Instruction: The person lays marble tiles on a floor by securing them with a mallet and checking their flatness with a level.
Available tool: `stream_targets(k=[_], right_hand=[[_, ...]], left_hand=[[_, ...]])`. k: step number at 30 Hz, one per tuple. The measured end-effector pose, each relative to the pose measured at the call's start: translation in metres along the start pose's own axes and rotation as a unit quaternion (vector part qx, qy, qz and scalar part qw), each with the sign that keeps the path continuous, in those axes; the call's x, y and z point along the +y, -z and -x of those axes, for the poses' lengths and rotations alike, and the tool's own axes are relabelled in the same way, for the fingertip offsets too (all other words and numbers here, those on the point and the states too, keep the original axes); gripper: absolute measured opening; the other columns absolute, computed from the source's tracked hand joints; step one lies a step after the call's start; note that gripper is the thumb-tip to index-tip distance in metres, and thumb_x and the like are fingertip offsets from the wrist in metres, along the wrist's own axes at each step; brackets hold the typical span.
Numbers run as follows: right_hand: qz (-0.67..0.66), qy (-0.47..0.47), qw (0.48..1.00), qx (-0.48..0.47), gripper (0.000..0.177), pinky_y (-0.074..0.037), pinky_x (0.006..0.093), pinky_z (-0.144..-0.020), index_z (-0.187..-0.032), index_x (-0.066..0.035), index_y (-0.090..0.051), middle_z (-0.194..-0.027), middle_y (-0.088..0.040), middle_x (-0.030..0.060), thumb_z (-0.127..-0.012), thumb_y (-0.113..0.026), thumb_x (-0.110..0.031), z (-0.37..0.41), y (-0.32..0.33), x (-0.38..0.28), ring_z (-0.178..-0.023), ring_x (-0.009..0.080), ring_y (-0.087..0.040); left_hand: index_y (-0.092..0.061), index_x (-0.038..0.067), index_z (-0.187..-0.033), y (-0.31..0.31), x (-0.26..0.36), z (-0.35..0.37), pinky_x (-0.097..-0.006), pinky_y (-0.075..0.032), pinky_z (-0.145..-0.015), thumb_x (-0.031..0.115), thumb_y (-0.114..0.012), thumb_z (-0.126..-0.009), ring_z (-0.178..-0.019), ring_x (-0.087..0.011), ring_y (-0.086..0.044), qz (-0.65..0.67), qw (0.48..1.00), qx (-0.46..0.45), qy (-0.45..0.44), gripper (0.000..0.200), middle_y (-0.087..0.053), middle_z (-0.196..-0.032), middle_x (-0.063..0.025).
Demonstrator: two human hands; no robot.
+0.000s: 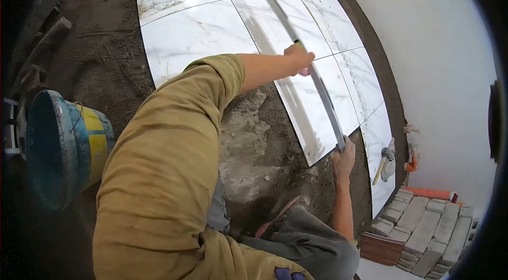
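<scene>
A long grey spirit level [323,92] slants across the white marble-look floor tiles [198,34], with a small yellow-green patch near its middle. My left hand [300,60] is wrapped round it near that patch, the arm stretched forward in a khaki sleeve. At the bar's near end, my right hand [344,159] closes on it beside the corner of the nearest tile. A shadow or reflection of the bar runs along the tile surface to its left.
A blue bucket [95,145] with a yellow patch lies tilted at left on dark mortar. Grey bricks [423,224] are stacked at lower right under an orange pipe [429,193]. A brush-like tool [380,170] rests on the right tile strip. A white wall [423,31] rises at right.
</scene>
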State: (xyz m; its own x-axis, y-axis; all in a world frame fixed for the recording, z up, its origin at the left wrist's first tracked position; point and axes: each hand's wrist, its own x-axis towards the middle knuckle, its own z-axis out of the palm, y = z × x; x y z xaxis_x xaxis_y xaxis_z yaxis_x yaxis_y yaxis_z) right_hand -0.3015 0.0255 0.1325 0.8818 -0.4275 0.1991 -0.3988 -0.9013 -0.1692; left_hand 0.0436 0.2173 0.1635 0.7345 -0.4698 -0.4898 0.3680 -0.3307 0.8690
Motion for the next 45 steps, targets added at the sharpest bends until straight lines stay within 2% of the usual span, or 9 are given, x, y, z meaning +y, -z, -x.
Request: stream_targets(k=[2,9,14,18,20,25,30,33,45], right_hand=[[-0.045,0.044,0.998,-0.013,0.046,-0.046,0.0400,-0.094,-0.128,-0.001,-0.055,-0.120,-0.061,0.0188,-0.084,-0.065,-0.008,0.020,-0.016,0.012,-0.109,0.0337,-0.059],[-0.284,-0.063,0.945,-0.147,0.040,-0.046,0.0335,-0.085,-0.122,0.001,-0.059,-0.098,-0.066,0.0112,-0.086,-0.066,-0.013,0.052,-0.047,0.016,-0.092,0.0216,-0.060],[-0.221,-0.090,0.947,-0.213,0.042,-0.046,0.0354,-0.085,-0.120,0.002,-0.059,-0.101,-0.065,0.0148,-0.085,-0.068,-0.020,0.044,-0.039,-0.007,-0.093,0.0250,-0.060],[-0.171,-0.005,0.967,-0.188,0.046,-0.045,0.0414,-0.085,-0.119,0.002,-0.058,-0.104,-0.060,0.0206,-0.082,-0.070,-0.023,0.041,-0.057,0.010,-0.096,0.0336,-0.057],[-0.113,-0.008,0.969,-0.221,0.048,-0.045,0.0404,-0.084,-0.119,0.002,-0.058,-0.107,-0.058,0.0190,-0.081,-0.071,-0.023,0.037,-0.060,0.010,-0.094,0.0334,-0.056],[-0.126,0.005,0.972,-0.200,0.050,-0.045,0.0406,-0.084,-0.123,0.001,-0.057,-0.106,-0.058,0.0183,-0.081,-0.073,-0.021,0.045,-0.074,0.018,-0.095,0.0334,-0.056],[-0.176,0.015,0.969,-0.172,0.052,-0.046,0.0367,-0.085,-0.127,0.001,-0.056,-0.105,-0.060,0.0158,-0.079,-0.071,-0.012,0.049,-0.076,0.025,-0.093,0.0264,-0.059],[-0.183,-0.033,0.964,-0.190,0.049,-0.047,0.0368,-0.085,-0.124,0.001,-0.057,-0.105,-0.063,0.0164,-0.079,-0.070,-0.011,0.049,-0.071,0.016,-0.094,0.0267,-0.061],[-0.166,-0.026,0.964,-0.205,0.058,-0.045,0.0413,-0.094,-0.130,-0.002,-0.056,-0.120,-0.062,0.0200,-0.080,-0.074,-0.023,0.050,-0.060,0.004,-0.109,0.0341,-0.060]], left_hand=[[-0.060,-0.009,-0.089,-0.011,-0.041,-0.023,-0.0277,-0.055,-0.044,0.025,-0.071,-0.081,-0.057,-0.0202,-0.068,0.113,0.992,-0.025,0.055,0.037,-0.065,-0.080,-0.0194],[-0.061,-0.007,-0.090,0.003,-0.078,-0.006,-0.0291,-0.058,-0.049,0.031,-0.071,-0.081,-0.059,-0.0234,-0.069,-0.020,0.996,-0.013,0.081,0.040,-0.066,-0.080,-0.0155],[-0.061,-0.004,-0.095,0.021,-0.088,-0.030,-0.0293,-0.058,-0.051,0.048,-0.070,-0.084,-0.063,-0.0234,-0.069,-0.071,0.992,-0.099,0.044,0.054,-0.065,-0.080,-0.0161],[-0.065,-0.005,-0.094,0.046,-0.080,-0.075,-0.0368,-0.056,-0.057,0.062,-0.048,-0.092,-0.058,-0.0208,-0.066,-0.307,0.949,0.042,-0.053,0.069,-0.065,-0.065,-0.0126],[-0.066,-0.004,-0.102,0.067,-0.083,-0.104,-0.0446,-0.053,-0.088,0.055,-0.052,-0.088,-0.100,-0.0334,-0.067,-0.306,0.925,0.207,-0.087,0.063,-0.068,-0.099,-0.0240],[-0.041,0.009,-0.143,0.113,-0.058,-0.104,-0.0511,-0.042,-0.102,0.041,-0.058,-0.086,-0.124,-0.0406,-0.052,-0.281,0.923,0.260,-0.049,0.068,-0.048,-0.139,-0.0251],[-0.036,0.021,-0.148,0.117,-0.076,-0.131,-0.0509,-0.043,-0.102,0.054,-0.058,-0.086,-0.122,-0.0390,-0.054,-0.362,0.888,0.261,-0.114,0.074,-0.054,-0.132,-0.0238],[-0.036,0.018,-0.148,0.123,-0.085,-0.147,-0.0460,-0.042,-0.105,0.049,-0.057,-0.087,-0.123,-0.0378,-0.054,-0.432,0.868,0.141,-0.198,0.072,-0.057,-0.132,-0.0189],[-0.036,0.014,-0.144,0.118,-0.081,-0.129,-0.0495,-0.045,-0.099,0.040,-0.060,-0.082,-0.118,-0.0411,-0.056,-0.374,0.900,0.198,-0.109,0.072,-0.055,-0.131,-0.0242]])
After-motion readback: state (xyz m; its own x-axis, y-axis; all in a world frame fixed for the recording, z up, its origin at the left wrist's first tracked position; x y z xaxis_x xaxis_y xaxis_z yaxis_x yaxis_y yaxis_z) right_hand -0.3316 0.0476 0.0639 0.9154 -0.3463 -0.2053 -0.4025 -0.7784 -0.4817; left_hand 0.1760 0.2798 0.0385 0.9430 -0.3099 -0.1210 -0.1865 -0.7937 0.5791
